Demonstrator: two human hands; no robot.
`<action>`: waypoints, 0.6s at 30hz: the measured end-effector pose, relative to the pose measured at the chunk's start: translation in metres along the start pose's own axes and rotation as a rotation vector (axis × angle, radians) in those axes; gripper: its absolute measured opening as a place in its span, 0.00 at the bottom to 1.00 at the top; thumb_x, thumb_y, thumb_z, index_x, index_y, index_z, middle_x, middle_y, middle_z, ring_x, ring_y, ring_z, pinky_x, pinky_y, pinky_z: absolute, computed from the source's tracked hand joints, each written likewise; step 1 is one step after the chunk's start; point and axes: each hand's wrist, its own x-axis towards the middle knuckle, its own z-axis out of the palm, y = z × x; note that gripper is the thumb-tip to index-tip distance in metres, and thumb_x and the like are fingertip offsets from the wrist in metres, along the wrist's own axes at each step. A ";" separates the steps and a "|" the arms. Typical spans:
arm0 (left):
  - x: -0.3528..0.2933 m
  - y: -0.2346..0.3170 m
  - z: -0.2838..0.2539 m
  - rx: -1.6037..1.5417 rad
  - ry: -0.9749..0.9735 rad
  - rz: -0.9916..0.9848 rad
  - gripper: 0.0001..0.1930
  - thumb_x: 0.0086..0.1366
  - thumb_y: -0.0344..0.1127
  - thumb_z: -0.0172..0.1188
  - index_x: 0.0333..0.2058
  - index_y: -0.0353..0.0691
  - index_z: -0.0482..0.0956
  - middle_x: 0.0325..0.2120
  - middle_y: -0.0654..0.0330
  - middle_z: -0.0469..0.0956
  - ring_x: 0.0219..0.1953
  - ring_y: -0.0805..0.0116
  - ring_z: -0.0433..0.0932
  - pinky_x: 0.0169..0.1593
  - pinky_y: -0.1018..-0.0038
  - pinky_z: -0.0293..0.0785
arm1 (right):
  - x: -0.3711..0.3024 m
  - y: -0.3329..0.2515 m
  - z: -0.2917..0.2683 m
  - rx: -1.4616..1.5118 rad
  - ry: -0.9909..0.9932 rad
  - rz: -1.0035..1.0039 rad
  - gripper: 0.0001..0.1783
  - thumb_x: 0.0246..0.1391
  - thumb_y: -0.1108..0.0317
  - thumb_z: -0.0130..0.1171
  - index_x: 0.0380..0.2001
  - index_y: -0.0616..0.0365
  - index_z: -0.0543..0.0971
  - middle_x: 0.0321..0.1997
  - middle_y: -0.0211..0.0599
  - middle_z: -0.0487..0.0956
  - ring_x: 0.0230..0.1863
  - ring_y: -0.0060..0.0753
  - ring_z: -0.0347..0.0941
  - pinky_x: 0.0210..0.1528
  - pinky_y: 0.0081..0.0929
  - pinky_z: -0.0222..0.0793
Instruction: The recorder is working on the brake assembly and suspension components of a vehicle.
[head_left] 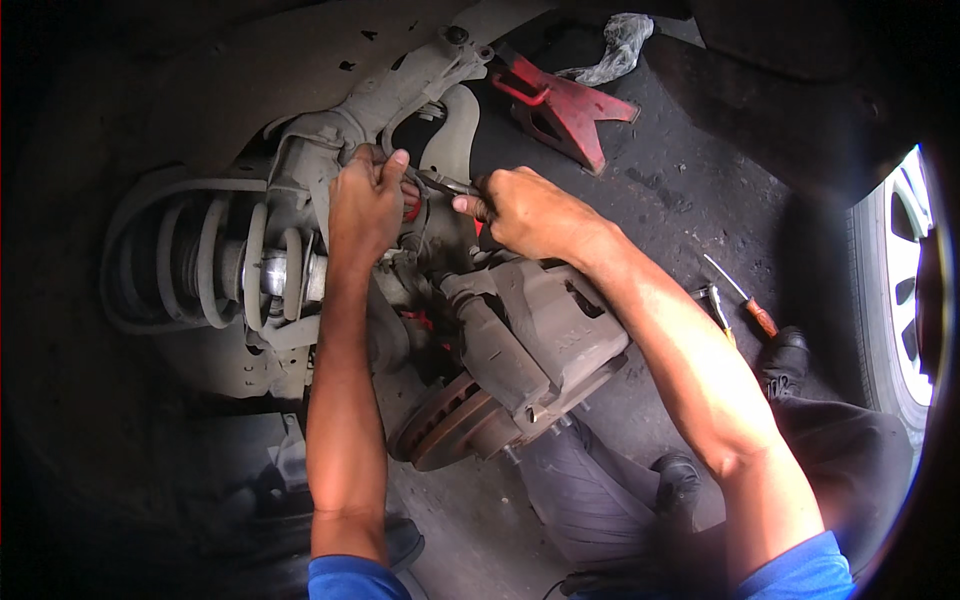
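Both my hands are at the upper part of a car's wheel suspension. My left hand (368,208) is closed, thumb up, beside the grey suspension arm (315,150); its fingertips are mostly hidden, and a bit of red shows next to them. My right hand (535,212) grips a slim metal hand tool (447,184) that points left toward my left fingers. The tool's exact kind cannot be made out. Below my right hand sits the brake caliper (545,330) over the rusty brake disc (455,425). A coil spring (210,260) around a shock absorber lies left of my left forearm.
A red jack stand (570,105) stands on the floor beyond, near crumpled clear plastic (622,48). At right lie an orange-handled screwdriver (760,317) and another metal tool (712,300). A wheel (885,280) stands at the far right. My legs and dark shoes are below.
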 end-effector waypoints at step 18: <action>0.009 -0.020 0.003 -0.331 -0.031 -0.060 0.19 0.76 0.41 0.56 0.39 0.25 0.76 0.26 0.51 0.82 0.27 0.69 0.82 0.34 0.73 0.78 | 0.009 0.012 -0.003 0.221 -0.059 0.075 0.36 0.63 0.40 0.60 0.34 0.72 0.83 0.17 0.58 0.72 0.23 0.51 0.74 0.34 0.46 0.70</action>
